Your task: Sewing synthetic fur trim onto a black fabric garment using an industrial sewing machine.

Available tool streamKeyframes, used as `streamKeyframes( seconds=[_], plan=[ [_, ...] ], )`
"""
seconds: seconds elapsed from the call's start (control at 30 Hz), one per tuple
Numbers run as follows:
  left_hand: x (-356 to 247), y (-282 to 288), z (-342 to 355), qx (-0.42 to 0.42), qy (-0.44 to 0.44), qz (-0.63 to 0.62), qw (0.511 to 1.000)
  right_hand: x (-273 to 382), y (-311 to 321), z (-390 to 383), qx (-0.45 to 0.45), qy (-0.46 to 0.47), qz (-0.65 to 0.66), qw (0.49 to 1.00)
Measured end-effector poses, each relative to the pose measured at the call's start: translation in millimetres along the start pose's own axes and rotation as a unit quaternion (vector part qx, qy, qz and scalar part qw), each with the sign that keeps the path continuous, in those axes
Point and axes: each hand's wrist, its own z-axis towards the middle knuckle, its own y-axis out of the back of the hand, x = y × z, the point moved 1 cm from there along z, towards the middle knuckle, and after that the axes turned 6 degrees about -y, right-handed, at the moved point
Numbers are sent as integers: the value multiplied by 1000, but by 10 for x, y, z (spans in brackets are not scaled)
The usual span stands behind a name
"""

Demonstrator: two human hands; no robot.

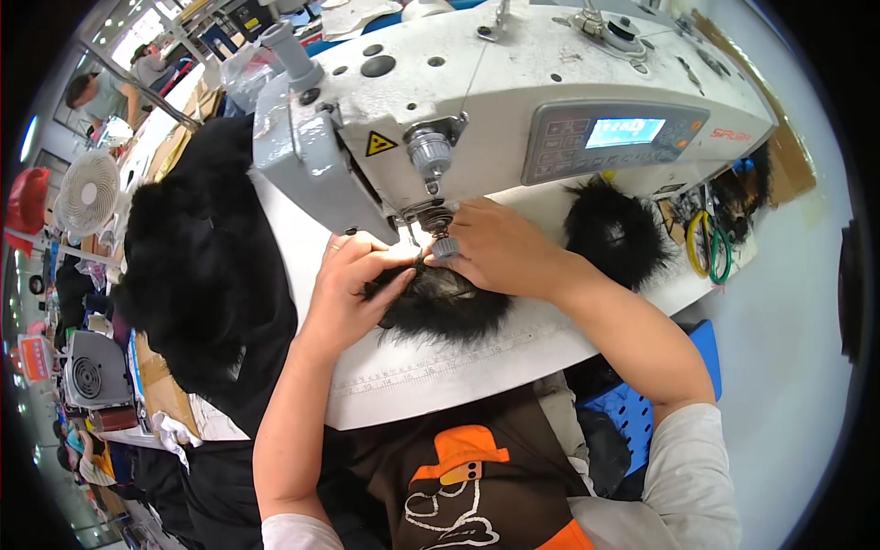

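Note:
A white industrial sewing machine (495, 78) with a lit control panel (616, 137) stands over the white table. Under its needle area lies a ring-like piece of black fur (449, 312) with a pale gap in its middle. My left hand (353, 280) pinches the fur's left edge, thumb and fingers close to the presser foot. From the other side my right hand (495, 243) grips the fur's upper edge, its fingertips partly behind the tension knob (445, 246). The needle point and the stitched spot are hidden by fingers and machine parts.
Another black fur ring (616, 234) lies right of my right hand, near yellow- and green-handled scissors (710, 243). A large black fur piece (197, 247) drapes over the table's left side. A blue basket (632, 412) sits below the right edge. A fan (89, 194) and people are farther left.

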Motion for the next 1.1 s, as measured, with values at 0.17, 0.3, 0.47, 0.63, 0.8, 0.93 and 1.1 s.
streamKeyframes(
  seconds=[0.17,0.3,0.47,0.63,0.8,0.93,1.1],
  plan=[
    [36,-20,-33,-5,29,-26,999,1,-91,16,14,-60,36,997],
    [57,-30,-18,-28,37,-52,998,90,-41,15,1,-96,72,993],
    [102,-61,-15,-10,52,-103,993,36,-98,31,66,-214,179,958],
    [201,-82,-48,-5,87,-84,993,-127,-157,39,85,-188,95,974],
    [78,23,66,-19,22,-3,1000,-234,-207,-83,95,-279,106,950],
    [150,-22,31,-35,25,-11,999,-405,-338,-223,115,-295,136,939],
    [97,13,109,-83,14,-4,996,-374,-277,-209,66,-13,-144,987]
  ],
)
